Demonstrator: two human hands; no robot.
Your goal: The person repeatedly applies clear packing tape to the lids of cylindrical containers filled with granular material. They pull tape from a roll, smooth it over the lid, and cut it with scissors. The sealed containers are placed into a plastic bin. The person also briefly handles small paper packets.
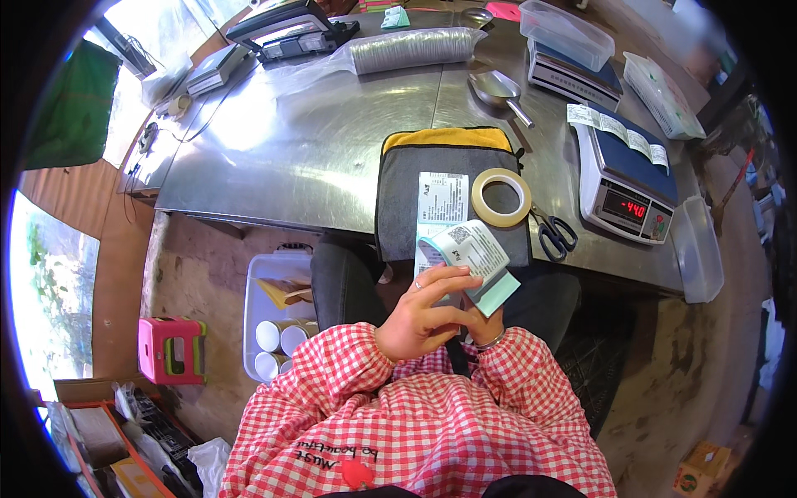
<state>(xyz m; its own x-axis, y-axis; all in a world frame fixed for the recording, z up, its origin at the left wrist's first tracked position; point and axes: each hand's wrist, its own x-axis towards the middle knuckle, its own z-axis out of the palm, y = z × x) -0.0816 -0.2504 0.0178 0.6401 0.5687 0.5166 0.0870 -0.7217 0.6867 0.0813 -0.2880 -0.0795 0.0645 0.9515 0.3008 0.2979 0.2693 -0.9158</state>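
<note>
A strip of printed white labels on pale green backing (475, 251) runs from a grey cloth with a yellow edge (397, 178) toward my lap and curls over near my hands. My left hand (425, 313), a ring on one finger, is closed on the strip's near part, its fingers bent across it. My right hand (484, 324) grips the strip from below; most of its fingers are hidden behind the backing and the left hand. A roll of beige tape (524, 199) lies on the cloth beside the labels. Black-handled scissors (554, 235) rest just right of it.
A digital scale (610, 187) with another label strip on its plate stands right. Farther back are a metal scoop (496, 89), a long sleeve of stacked round lids (415, 50) and a clear tub (567, 31). On the floor left, a plastic bin (254, 290) holds white-topped containers near a pink stool (154, 351).
</note>
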